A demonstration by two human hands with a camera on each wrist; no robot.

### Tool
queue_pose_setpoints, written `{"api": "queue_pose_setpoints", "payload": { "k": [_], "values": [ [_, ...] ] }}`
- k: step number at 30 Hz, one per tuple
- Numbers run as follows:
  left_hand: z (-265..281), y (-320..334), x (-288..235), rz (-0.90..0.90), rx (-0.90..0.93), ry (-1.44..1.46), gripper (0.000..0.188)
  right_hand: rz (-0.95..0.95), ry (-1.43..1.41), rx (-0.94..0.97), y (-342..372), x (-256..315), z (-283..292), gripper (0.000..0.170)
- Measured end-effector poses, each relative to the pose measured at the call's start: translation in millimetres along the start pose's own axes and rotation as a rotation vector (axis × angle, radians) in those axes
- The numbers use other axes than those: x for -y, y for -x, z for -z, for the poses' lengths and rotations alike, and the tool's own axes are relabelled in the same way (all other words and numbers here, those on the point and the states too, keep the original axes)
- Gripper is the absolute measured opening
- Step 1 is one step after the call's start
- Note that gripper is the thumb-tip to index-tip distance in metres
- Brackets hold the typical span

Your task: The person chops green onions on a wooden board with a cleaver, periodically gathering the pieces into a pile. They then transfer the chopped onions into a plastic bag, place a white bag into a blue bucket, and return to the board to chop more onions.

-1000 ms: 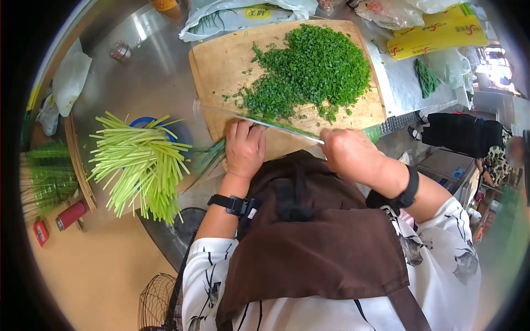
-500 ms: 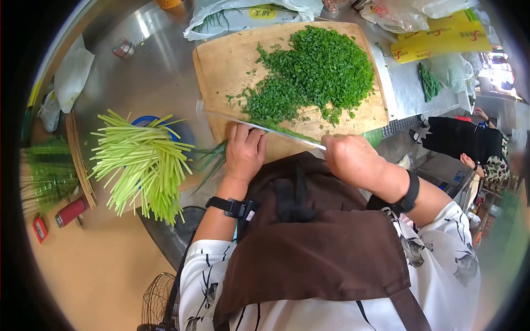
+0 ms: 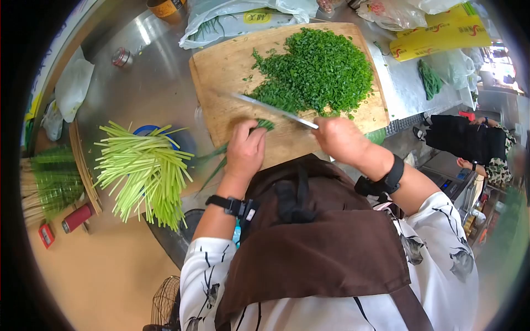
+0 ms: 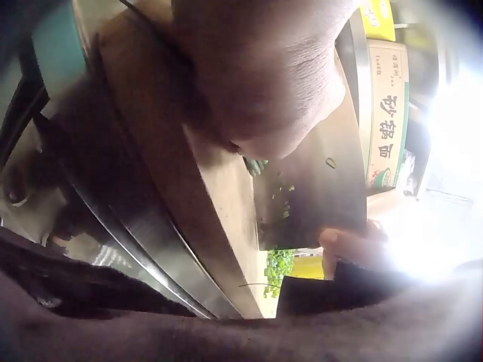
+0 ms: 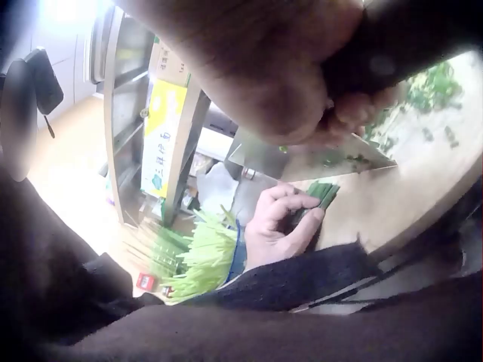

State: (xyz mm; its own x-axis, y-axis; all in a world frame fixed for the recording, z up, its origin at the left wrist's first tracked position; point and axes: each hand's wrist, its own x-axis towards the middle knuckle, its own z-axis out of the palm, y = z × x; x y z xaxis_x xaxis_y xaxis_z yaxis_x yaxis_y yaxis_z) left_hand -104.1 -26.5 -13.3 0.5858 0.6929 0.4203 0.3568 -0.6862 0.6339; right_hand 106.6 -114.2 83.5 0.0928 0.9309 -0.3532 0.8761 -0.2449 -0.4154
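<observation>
My left hand [image 3: 244, 149] grips a bunch of green scallions [image 3: 266, 125] at the near left edge of a wooden cutting board [image 3: 221, 71]. The cut ends stick out past the fingertips, and long leaves trail behind the hand to the left. In my right hand [image 3: 343, 138] is a cleaver, held by its dark handle [image 5: 400, 45]. Its broad blade [image 3: 279, 112] slants over the board beyond the scallion ends, apart from them, with green bits stuck to its face in the left wrist view. A large heap of chopped scallions [image 3: 328, 66] lies just past the blade.
Pale green stalks [image 3: 143, 171] overhang a blue container [image 3: 182, 144] on the steel counter [image 3: 149, 83] at left. Plastic bags [image 3: 243, 25] lie behind the board, and a yellow roll [image 3: 441, 38] sits back right. Another person [image 3: 464, 135] stands at far right.
The cleaver has moved from beside my left fingers forward to the heap, with my right hand going forward and left. Green bits beside the blade have gone toward the heap. My left hand keeps its hold.
</observation>
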Motion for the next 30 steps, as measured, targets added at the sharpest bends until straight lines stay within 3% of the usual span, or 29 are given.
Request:
{"api": "queue_pose_setpoints", "payload": {
  "k": [5,17,24,30],
  "values": [
    [-24,-28,-3,-0.046,0.000,-0.006,0.014,-0.022,0.044,-0.084,1,-23,7,0.017],
    [-22,-27,-6,-0.049,0.043,-0.076,0.013,-0.024,0.126,0.103,26,8,29,0.008],
    [-22,-22,-2,-0.091,0.020,-0.119,0.011,0.080,0.047,-0.034,-7,5,8,0.009],
    [-20,-21,-1,-0.040,0.041,-0.080,0.010,0.029,0.125,0.065,33,7,34,0.008]
  ]
}}
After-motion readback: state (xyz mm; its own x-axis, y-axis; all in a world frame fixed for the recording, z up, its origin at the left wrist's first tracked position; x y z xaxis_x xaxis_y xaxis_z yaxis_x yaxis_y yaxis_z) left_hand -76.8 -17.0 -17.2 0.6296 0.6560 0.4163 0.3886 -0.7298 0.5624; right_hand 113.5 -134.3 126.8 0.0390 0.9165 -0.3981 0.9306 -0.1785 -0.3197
